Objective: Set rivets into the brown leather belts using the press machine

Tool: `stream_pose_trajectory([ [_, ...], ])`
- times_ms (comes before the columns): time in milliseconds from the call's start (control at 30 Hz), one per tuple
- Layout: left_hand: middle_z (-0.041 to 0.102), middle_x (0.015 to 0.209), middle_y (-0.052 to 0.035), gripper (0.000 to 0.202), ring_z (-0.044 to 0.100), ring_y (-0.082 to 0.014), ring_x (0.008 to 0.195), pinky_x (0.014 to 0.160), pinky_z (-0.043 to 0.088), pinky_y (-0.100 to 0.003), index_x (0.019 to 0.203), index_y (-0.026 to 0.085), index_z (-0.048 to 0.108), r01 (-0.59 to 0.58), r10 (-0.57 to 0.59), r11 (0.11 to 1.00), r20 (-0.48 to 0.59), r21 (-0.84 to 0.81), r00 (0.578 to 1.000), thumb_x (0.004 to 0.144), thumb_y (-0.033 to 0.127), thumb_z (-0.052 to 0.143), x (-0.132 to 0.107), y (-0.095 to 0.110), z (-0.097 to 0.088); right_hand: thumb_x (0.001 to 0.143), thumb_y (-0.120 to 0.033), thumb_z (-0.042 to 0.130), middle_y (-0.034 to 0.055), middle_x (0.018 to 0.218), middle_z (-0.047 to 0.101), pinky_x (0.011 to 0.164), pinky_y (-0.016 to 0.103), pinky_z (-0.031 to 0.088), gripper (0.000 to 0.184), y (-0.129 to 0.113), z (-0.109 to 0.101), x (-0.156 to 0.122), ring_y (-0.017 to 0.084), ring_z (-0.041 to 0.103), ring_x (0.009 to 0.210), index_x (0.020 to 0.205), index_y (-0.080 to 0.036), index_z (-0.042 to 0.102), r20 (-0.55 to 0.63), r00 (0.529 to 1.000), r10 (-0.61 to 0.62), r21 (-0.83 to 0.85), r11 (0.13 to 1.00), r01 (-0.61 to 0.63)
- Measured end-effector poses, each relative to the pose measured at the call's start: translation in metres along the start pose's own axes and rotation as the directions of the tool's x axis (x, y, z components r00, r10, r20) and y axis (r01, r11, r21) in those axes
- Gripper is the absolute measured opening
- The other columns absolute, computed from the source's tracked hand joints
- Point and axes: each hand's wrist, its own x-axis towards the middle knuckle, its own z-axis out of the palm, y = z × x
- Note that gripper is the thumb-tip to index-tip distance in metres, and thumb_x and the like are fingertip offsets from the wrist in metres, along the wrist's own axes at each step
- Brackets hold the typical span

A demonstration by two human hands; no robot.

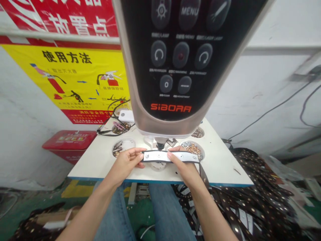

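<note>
My left hand [125,164] and my right hand [182,165] are apart, each clamped on one end of a dark strap with a white strip [160,156], pinched between thumb and fingers. I hold the strap level over the near part of a white worktable [220,167], just below the tip of a SIBORA riveting machine [173,67]. Just beyond my right hand sits a round well of brass-coloured rivets [192,149]; beyond my left, a well of metal fittings [122,147]. Dotted dark straps [250,201] lie heaped low on the right.
</note>
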Motion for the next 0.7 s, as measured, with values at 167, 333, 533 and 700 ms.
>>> stream_pose_trajectory([
  [167,0.067,0.079,-0.0029,0.043,0.062,-0.0141,0.061,0.062,0.056,-0.028,0.099,0.013,0.065,-0.085,0.084,0.996,-0.04,-0.021,0.996,0.068,0.041,0.073,-0.012,0.01,0.005,0.076,-0.04,0.068,0.0011,0.08,0.061,0.074,0.033,0.045,0.02,-0.009,0.005,-0.012,0.021,0.057,0.079,0.084,-0.023,0.061,-0.121,0.989,-0.082,0.107,0.99,0.095],
  [333,0.064,0.077,-0.0008,0.032,0.063,-0.0136,0.058,0.059,0.053,-0.027,0.095,0.014,0.06,-0.098,0.098,0.995,0.047,-0.005,0.994,0.076,0.04,0.064,-0.031,0.004,0.014,0.074,-0.045,0.072,-0.0014,0.073,0.06,0.062,0.029,0.043,0.027,-0.007,0.0,-0.04,0.018,0.055,0.067,0.083,-0.023,0.06,-0.021,0.999,-0.039,0.156,0.987,0.041],
  [533,0.059,0.07,0.0027,0.033,0.06,-0.0125,0.055,0.061,0.05,-0.028,0.101,0.014,0.054,-0.194,0.193,0.981,0.057,0.014,0.98,0.077,0.036,0.06,-0.007,-0.001,0.024,0.072,-0.042,0.07,-0.0016,0.068,0.059,0.065,0.03,0.042,0.022,-0.011,-0.012,-0.022,0.019,0.054,0.067,0.074,-0.022,0.06,-0.106,0.992,-0.069,-0.043,0.997,0.065],
  [700,0.052,0.062,0.008,0.032,0.054,-0.01,0.048,0.054,0.045,-0.024,0.096,0.017,0.045,-0.204,0.204,0.979,0.061,-0.013,0.977,0.073,0.033,0.06,0.009,0.001,0.03,0.07,-0.039,0.071,-0.0013,0.066,0.058,0.069,0.033,0.041,0.021,-0.004,-0.016,-0.004,0.02,0.054,0.068,0.073,-0.022,0.061,-0.06,0.998,-0.028,0.035,0.999,0.03],
])
